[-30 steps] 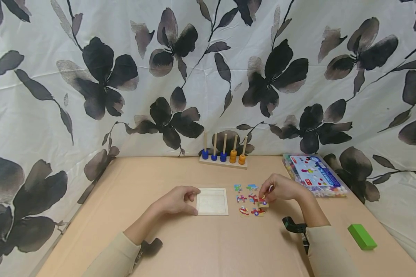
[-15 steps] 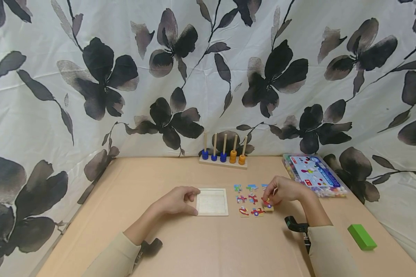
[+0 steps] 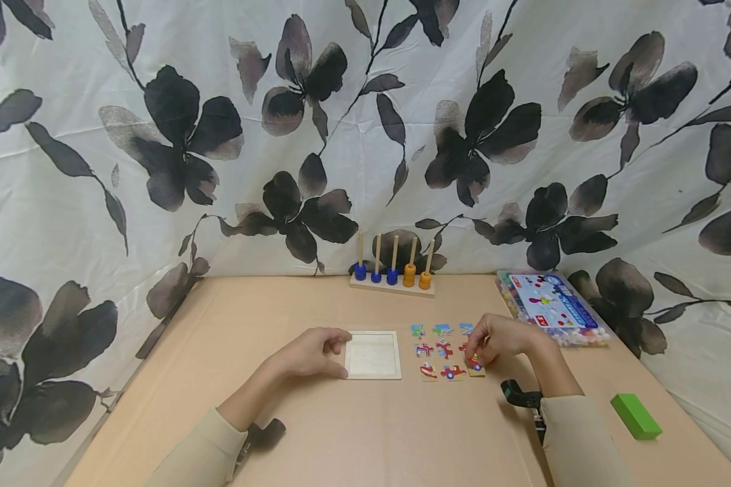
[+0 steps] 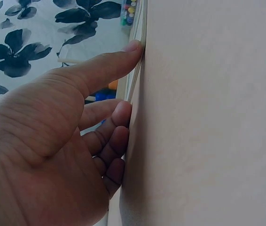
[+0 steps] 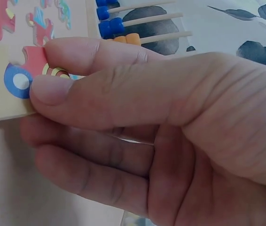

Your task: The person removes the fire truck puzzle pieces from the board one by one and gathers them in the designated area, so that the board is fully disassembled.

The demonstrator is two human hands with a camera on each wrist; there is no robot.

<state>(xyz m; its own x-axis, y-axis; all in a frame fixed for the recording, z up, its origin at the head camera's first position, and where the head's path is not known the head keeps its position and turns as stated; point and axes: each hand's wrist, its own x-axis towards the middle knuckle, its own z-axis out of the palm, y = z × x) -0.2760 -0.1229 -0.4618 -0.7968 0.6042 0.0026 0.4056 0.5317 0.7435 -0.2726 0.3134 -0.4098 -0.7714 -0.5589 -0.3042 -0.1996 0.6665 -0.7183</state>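
Note:
An unfilled wooden puzzle tray (image 3: 373,355) lies flat on the table. My left hand (image 3: 313,352) holds its left side, index finger at the far corner and thumb at the near one; in the left wrist view the thumb rests on the tray's edge and the other fingers curl beside it. My right hand (image 3: 502,338) pinches a puzzle piece (image 5: 18,82) with a blue-and-white wheel printed on it, between thumb and index finger. That piece is at the near right corner of several spread puzzle pieces (image 3: 443,350). The fingers partly cover it and the piece behind.
At the back stands a peg stacker (image 3: 392,287) with blue and orange beads. A clear box (image 3: 551,308) of colourful parts lies back right. A green block (image 3: 636,416) sits at the right, and a floral cloth (image 3: 365,135) hangs behind the table (image 3: 341,433).
My right hand has moved slightly right and nearer with the wheel piece, bringing it to the right end of the front row. The left hand and tray have stayed put.

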